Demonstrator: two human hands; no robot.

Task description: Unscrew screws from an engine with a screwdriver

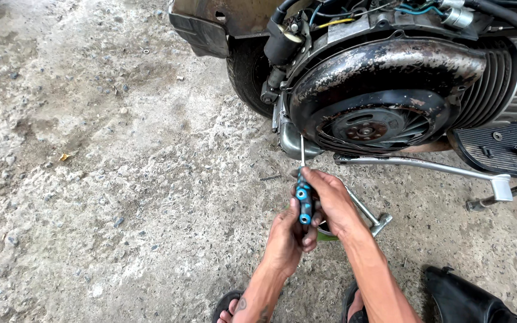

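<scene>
A screwdriver (304, 200) with a blue and black handle stands nearly upright, its thin shaft pointing up at the underside of a scooter engine's black fan cover (384, 90). My right hand (329, 200) wraps the handle from the right. My left hand (288, 236) cups the bottom end of the handle from below. The tip sits close to the metal casing (291, 140) at the cover's lower left; contact with it cannot be made out.
The rear tyre (248, 75) stands left of the engine. A silver kick lever (426, 166) runs right, a stand foot (378, 222) lies behind my right wrist. Black bag (465, 299) at bottom right. Rough gravelly concrete (103, 179) spreads left. My sandalled feet show at bottom.
</scene>
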